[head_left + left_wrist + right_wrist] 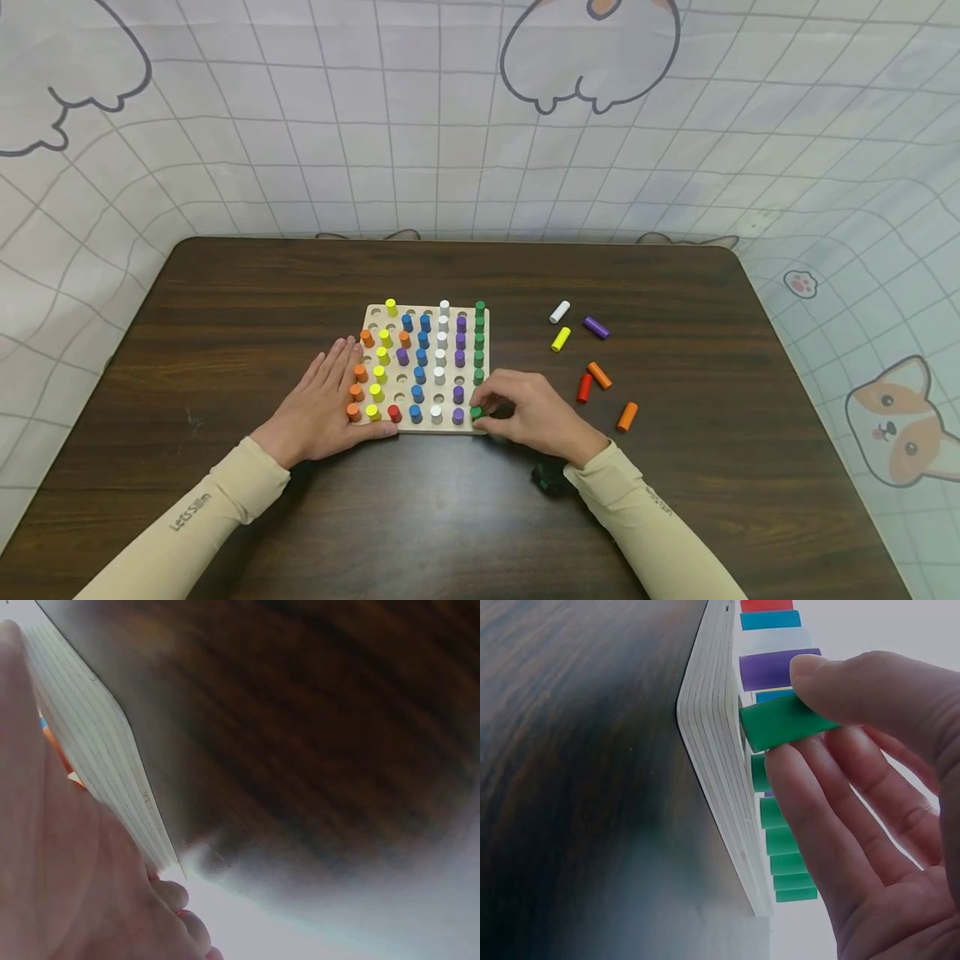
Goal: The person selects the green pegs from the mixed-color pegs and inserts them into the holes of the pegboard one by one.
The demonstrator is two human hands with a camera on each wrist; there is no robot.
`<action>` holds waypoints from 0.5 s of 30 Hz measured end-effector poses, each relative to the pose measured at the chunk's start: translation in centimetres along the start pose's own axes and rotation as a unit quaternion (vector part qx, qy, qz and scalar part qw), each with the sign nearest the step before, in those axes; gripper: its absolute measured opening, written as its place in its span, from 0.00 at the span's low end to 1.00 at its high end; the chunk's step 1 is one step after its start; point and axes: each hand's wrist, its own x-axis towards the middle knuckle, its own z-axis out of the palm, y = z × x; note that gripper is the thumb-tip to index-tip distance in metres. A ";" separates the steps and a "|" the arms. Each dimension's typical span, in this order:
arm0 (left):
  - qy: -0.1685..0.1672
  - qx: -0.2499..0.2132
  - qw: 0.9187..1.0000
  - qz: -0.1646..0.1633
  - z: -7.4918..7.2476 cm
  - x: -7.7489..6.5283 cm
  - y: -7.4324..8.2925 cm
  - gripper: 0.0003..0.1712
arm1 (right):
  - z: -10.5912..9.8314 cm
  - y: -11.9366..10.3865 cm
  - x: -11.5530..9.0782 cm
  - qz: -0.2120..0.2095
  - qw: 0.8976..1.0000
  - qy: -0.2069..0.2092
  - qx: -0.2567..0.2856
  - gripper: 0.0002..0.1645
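A wooden pegboard (444,429) lies on the table, with columns of coloured pegs standing in its holes. My right hand (528,410) pinches a green peg (784,724) between thumb and fingers at the board's front right corner. Its lower end meets the board's top; whether it is seated in the hole cannot be told. Behind it runs a column of green pegs (786,841), beside purple pegs (458,395). My left hand (322,408) lies along the board's left edge, fingers straight and thumb across the front left corner, near orange pegs (356,392). Some holes show no peg.
Loose pegs lie right of the board: a white peg (559,312), a yellow peg (561,338), a purple peg (596,327), a red peg (584,387) and orange pegs (627,417). A small black object (550,478) sits by my right wrist. A patterned curtain (450,150) hangs behind the table.
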 end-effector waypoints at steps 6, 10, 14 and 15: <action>0.001 -0.006 1.000 0.001 0.0 0.0 0.0 0.74 | 0.1 -0.1 0.0 -0.003 1.000 -0.002 -0.001 0.15; 0.002 -0.004 1.000 0.001 -0.1 -0.1 0.1 0.74 | 0.2 0.0 0.0 0.003 1.000 -0.001 0.003 0.15; 0.005 -0.005 1.000 0.003 0.0 -0.1 0.1 0.74 | 0.4 0.0 0.0 0.005 1.000 0.000 0.005 0.14; 0.006 -0.006 1.000 0.002 0.0 -0.1 0.0 0.74 | 0.4 0.0 0.0 0.004 1.000 0.001 0.005 0.14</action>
